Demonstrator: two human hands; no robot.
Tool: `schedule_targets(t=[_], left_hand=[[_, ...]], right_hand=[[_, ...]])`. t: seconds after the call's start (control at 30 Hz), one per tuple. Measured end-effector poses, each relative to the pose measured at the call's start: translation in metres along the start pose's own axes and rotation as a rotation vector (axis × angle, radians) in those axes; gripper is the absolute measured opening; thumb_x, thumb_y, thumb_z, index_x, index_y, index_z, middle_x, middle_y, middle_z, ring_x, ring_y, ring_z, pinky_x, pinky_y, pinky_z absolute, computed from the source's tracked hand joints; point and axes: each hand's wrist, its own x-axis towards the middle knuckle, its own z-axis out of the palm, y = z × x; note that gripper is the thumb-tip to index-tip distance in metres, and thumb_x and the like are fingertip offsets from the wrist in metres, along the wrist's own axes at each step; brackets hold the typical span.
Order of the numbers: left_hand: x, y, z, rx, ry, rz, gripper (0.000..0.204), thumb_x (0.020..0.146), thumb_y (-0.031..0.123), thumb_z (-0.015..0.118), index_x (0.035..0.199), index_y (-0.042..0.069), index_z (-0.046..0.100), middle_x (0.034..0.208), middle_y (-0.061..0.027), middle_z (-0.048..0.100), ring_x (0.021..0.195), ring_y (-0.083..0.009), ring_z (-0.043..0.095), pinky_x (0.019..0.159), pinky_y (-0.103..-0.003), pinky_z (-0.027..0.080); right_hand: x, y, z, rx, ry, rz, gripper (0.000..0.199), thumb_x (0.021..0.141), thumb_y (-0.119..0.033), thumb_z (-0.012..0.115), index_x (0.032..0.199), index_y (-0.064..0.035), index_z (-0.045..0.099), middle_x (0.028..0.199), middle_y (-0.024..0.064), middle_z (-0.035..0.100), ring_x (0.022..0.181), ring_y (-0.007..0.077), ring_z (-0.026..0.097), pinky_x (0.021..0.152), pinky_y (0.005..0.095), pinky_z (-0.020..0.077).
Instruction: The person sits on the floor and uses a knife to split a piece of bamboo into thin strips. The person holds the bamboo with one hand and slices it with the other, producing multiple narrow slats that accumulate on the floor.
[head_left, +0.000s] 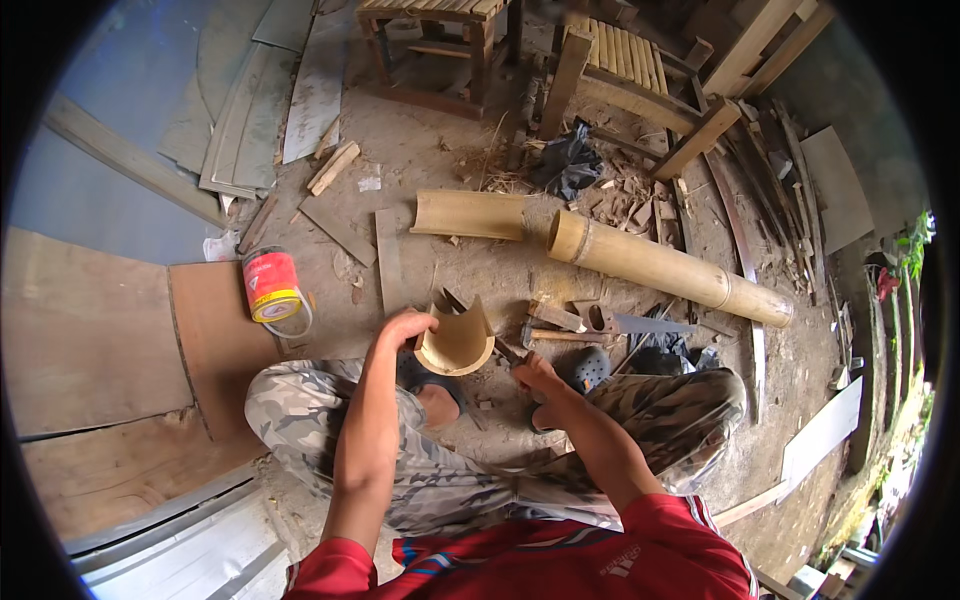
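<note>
Between my feet stands a short half-round bamboo piece (pixel 457 345), its hollow side facing up and away from me. My left hand (pixel 408 325) is closed on its left edge, thumb toward the inner wall. Right of the piece, my right hand (pixel 537 372) grips the dark handle of a knife (pixel 508 349). The bamboo hides most of its blade; a dark pointed tip shows past the far edge. Beyond lie a split bamboo half (pixel 470 215) and a long whole bamboo pole (pixel 670 268).
A hammer (pixel 565 336), a wooden block (pixel 556 315) and a handsaw (pixel 640 324) lie right of my hands. A red paint can (pixel 272 285) stands at left by brown boards (pixel 215 340). Bamboo-slat stools (pixel 625 60), a black plastic bag (pixel 570 160) and wood scraps are farther off.
</note>
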Motion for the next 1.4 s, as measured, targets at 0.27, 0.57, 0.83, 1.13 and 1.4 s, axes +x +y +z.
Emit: schedule_targets(t=[0.27, 0.57, 0.83, 1.13, 1.4], left_hand=[[0.021, 0.031, -0.004, 0.293, 0.046, 0.011, 0.050, 0.061, 0.028, 0.072, 0.097, -0.006, 0.071, 0.100, -0.0203, 0.070, 0.090, -0.0278, 0.064, 0.080, -0.039, 0.050], [-0.018, 0.089, -0.007, 0.441, -0.067, -0.040, 0.013, 0.072, 0.018, 0.065, 0.063, 0.009, 0.066, 0.066, -0.0076, 0.067, 0.050, -0.0158, 0.060, 0.051, -0.035, 0.046], [0.104, 0.009, -0.009, -0.072, -0.036, 0.051, 0.033, 0.077, 0.035, 0.071, 0.088, 0.004, 0.070, 0.079, -0.0091, 0.069, 0.063, -0.0227, 0.064, 0.058, -0.038, 0.052], [0.052, 0.018, -0.005, -0.536, 0.206, 0.174, 0.079, 0.093, 0.069, 0.046, 0.139, 0.004, 0.050, 0.131, -0.0161, 0.057, 0.107, -0.0306, 0.064, 0.083, -0.043, 0.059], [-0.016, 0.047, 0.042, -0.099, 0.406, 0.350, 0.098, 0.092, 0.074, 0.039, 0.152, -0.003, 0.027, 0.150, -0.0314, 0.037, 0.137, -0.0439, 0.041, 0.112, -0.046, 0.037]], right_hand=[[-0.098, -0.072, -0.140, 0.141, 0.017, 0.251, 0.023, 0.078, -0.017, 0.057, 0.067, -0.0001, 0.069, 0.064, 0.0144, 0.069, 0.059, 0.0232, 0.070, 0.057, 0.0350, 0.0555], [-0.207, -0.094, -0.158, 0.623, 0.359, 0.146, 0.028, 0.087, -0.025, 0.065, 0.091, 0.0032, 0.064, 0.068, 0.0103, 0.066, 0.055, 0.0187, 0.066, 0.053, 0.0329, 0.0537], [-0.152, -0.124, -0.099, 0.929, 0.465, -0.125, 0.059, 0.080, -0.042, 0.082, 0.109, 0.0042, 0.058, 0.086, 0.0092, 0.068, 0.072, 0.0162, 0.067, 0.056, 0.0305, 0.0568], [-0.122, -0.177, -0.124, 0.975, 0.547, -0.105, 0.063, 0.084, -0.034, 0.080, 0.127, 0.0037, 0.054, 0.116, 0.0154, 0.062, 0.090, 0.0195, 0.067, 0.062, 0.0308, 0.0623], [-0.093, -0.182, -0.131, 1.169, 0.584, -0.204, 0.056, 0.084, -0.029, 0.081, 0.123, 0.0020, 0.055, 0.117, 0.0135, 0.062, 0.090, 0.0194, 0.067, 0.066, 0.0323, 0.0631]])
